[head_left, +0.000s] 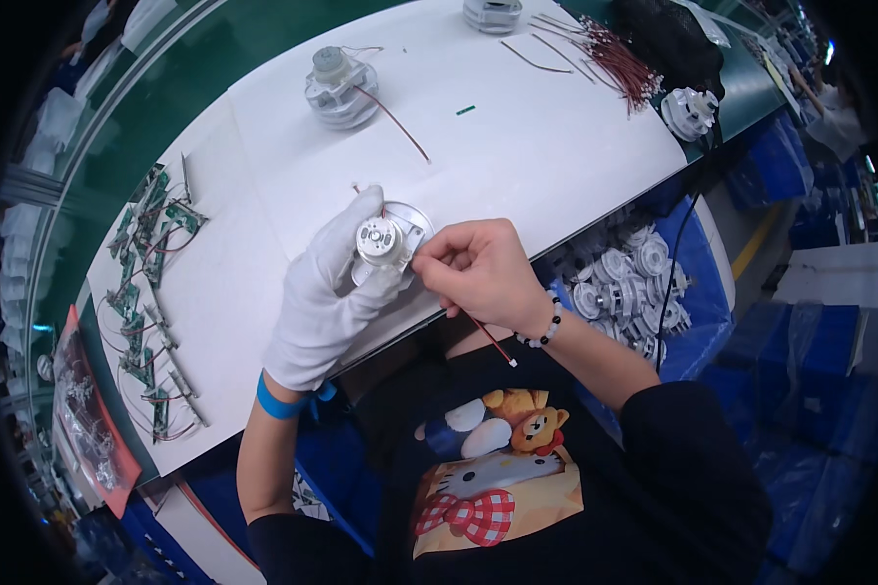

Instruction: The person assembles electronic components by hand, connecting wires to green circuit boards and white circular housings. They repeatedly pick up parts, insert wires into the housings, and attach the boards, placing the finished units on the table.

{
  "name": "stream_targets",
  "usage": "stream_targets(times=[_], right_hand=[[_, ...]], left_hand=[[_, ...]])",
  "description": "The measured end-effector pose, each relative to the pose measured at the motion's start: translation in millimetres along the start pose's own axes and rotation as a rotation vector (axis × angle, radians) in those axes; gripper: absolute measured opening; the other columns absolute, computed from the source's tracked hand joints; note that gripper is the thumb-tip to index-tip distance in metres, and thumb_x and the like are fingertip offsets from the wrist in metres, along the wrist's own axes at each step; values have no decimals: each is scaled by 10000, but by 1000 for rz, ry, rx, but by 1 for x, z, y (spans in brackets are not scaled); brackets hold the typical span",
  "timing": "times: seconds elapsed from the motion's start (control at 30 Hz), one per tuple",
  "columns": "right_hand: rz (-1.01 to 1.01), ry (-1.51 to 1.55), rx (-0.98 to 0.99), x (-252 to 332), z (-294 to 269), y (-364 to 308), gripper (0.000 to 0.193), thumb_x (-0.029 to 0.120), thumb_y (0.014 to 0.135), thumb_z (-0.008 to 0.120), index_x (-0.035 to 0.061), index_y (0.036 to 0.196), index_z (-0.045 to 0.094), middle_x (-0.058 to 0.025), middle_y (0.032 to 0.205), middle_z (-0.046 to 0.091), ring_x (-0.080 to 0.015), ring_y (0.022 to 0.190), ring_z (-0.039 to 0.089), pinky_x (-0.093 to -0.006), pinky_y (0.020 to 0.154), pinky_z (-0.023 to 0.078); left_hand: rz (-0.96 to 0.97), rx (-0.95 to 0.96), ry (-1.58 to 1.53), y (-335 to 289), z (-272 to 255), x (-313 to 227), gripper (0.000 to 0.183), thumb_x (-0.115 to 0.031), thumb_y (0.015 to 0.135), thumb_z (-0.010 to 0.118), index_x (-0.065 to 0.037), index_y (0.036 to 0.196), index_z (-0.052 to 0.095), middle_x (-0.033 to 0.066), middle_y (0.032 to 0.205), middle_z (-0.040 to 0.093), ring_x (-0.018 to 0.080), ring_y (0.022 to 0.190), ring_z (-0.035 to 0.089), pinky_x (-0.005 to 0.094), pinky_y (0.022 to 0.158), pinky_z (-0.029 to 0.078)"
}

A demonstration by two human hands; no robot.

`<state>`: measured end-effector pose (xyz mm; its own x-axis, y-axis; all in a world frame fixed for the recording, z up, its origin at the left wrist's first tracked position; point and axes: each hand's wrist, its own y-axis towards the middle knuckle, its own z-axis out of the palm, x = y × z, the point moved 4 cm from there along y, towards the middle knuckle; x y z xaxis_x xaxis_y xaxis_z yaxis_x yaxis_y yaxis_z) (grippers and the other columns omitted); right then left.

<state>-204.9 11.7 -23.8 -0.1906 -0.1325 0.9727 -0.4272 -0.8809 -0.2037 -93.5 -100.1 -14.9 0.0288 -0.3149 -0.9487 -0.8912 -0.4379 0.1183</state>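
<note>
My left hand (312,307), in a white glove with a blue band at the wrist, is closed around a small motor assembly (379,240). Its round silver motor faces up, set on a white housing. Bare, with a beaded bracelet at the wrist, my right hand (490,275) pinches at the right side of the assembly. A thin red and dark wire (496,341) hangs below the right hand, ending in a small white connector. The wire's upper part and what lies between the right fingertips are hidden.
Another motor assembly (341,96) with a trailing wire stands on the white tabletop (263,175). Several green circuit boards (144,283) lie at left. Red wires (622,68) lie at the far right, beside a white housing (690,113). A blue bin (707,317) holds white housings (634,278).
</note>
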Motion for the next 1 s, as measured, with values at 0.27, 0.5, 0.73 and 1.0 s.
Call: stream_targets(times=[0.27,0.5,0.73,1.0], right_hand=[[-99,126,-83,-1,-13,19,125,55,794,578,-65,789,614,-57,642,608,-79,534,584,-195,491,483],[-278,123,-262,7,-67,67,106,36,822,565,-65,830,596,-70,710,613,-95,588,597,-204,547,498],[-264,136,-216,3,-61,115,134,51,853,546,-62,919,571,-76,773,607,-121,674,608,-226,629,513],[-247,-642,-380,76,-143,147,292,187,794,644,-19,994,590,-128,858,637,-136,703,615,-240,641,498]], left_hand=[[212,-124,143,10,-4,-26,684,-190,797,630,14,1341,269,163,1109,561,252,999,564,319,889,414],[215,-123,447,19,-18,-16,700,-220,814,580,56,1342,211,263,1334,323,358,1212,385,367,995,325],[208,-70,500,24,-14,-10,643,-213,823,563,66,1316,258,286,1277,383,395,1161,429,386,958,366],[234,-27,484,19,-17,-8,662,-214,804,588,49,1317,263,281,1270,391,387,1159,434,394,967,364]])
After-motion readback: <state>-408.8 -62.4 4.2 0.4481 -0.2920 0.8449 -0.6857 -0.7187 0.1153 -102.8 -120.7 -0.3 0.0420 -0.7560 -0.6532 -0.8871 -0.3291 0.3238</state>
